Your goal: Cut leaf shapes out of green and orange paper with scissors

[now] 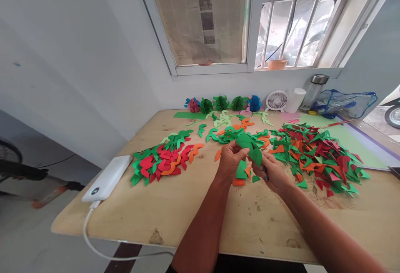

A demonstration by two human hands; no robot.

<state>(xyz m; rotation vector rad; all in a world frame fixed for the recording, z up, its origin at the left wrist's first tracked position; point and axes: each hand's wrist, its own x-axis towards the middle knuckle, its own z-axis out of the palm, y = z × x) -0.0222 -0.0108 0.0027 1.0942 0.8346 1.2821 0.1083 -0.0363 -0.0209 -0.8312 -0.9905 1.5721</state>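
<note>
Between my two hands, over the middle of the table, is a green paper piece with curved edges. My left hand pinches its left side between thumb and fingers. Closed around a dark-handled tool, likely scissors, my right hand is at the paper's right edge; the blades are hidden. Below the hands lie a green scrap and small orange pieces. Just behind them is a pile of green and orange cut shapes.
Red, green and orange shapes lie left; a large scrap heap lies right. A white power bank with a cable sits at the left edge. Along the wall stand paper ornaments, a small fan and a glass bottle.
</note>
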